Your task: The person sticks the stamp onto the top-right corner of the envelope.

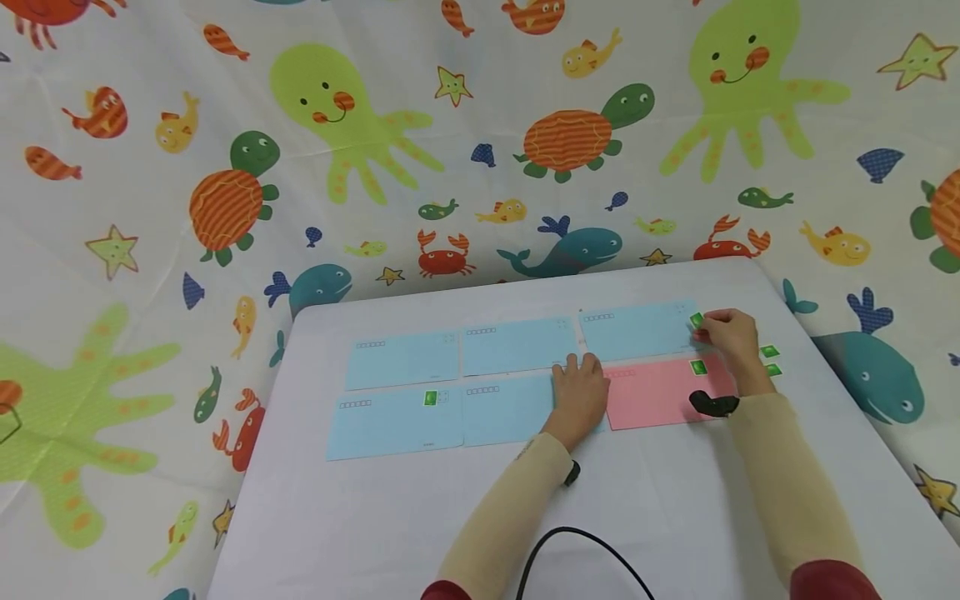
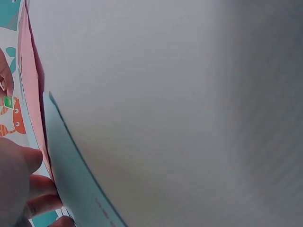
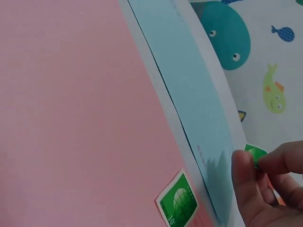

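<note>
Between thumb and fingers, my right hand (image 1: 731, 337) pinches a small green stamp (image 3: 256, 152) at the right end of the upper right blue envelope (image 1: 637, 331). Below it lies a pink envelope (image 1: 645, 402) bearing a green stamp (image 3: 180, 201) with a globe-like print. My left hand (image 1: 579, 396) rests where the lower middle blue envelope (image 1: 506, 417) meets the pink one, fingers pointing away from me. The left wrist view shows those fingers (image 2: 41, 187) at the envelope edges.
Two loose green stamps (image 1: 770, 352) lie on the white table (image 1: 300, 525), right of the right hand. More blue envelopes (image 1: 401, 362) lie in rows at left, and the lower left one carries a stamp (image 1: 431, 398). A black cable (image 1: 566, 528) loops at the front. A sea-animal cloth (image 1: 480, 108) hangs behind.
</note>
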Motion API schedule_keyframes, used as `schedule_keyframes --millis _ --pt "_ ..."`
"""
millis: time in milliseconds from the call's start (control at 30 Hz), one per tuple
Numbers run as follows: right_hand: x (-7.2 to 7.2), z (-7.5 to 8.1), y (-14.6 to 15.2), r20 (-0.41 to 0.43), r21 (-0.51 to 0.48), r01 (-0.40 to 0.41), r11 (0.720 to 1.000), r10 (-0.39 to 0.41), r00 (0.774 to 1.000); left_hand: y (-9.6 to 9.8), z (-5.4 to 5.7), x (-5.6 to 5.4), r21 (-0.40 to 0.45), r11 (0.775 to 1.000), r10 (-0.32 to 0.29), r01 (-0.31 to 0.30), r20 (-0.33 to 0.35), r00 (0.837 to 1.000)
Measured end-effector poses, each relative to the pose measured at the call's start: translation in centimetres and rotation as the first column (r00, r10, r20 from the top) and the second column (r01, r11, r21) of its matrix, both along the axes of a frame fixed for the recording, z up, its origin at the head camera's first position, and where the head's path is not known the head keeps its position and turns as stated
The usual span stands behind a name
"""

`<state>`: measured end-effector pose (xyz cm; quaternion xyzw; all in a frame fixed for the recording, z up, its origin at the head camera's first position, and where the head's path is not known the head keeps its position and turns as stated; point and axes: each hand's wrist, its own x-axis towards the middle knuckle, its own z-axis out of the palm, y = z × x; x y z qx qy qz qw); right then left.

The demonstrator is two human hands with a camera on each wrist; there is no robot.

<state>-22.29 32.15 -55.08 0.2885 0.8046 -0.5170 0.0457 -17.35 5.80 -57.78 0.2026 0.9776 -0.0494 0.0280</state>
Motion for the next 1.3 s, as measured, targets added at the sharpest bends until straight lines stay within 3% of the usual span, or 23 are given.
schedule_keyframes --millis 300,567,867,1300 --pt "-1.8 -0.6 -1.2 -0.064 0.031 0.026 0.999 -0.024 0.998 -0.1 0.1 0.0 0.0 1.0 -0.004 0.004 -0.008 1.0" --pt "-2.7 -1.6 -1.9 -0.111 0.135 0.009 0.991 0.006 0.994 -0.2 0.3 0.1 -0.003 1.0 -0.007 0.007 -0.034 0.999" --pt "-3.2 -1.9 -2.6 -0.085 0.294 -0.071 0.953 0.1 0.991 0.0 0.0 0.0 -0.004 1.0 -0.004 0.004 -0.03 1.0" --pt "-3.5 -2.4 -2.9 -0.077 0.422 -0.134 0.897 0.183 0.98 0.1 0.1 0.0 -0.016 1.0 0.005 -0.005 -0.028 1.0"
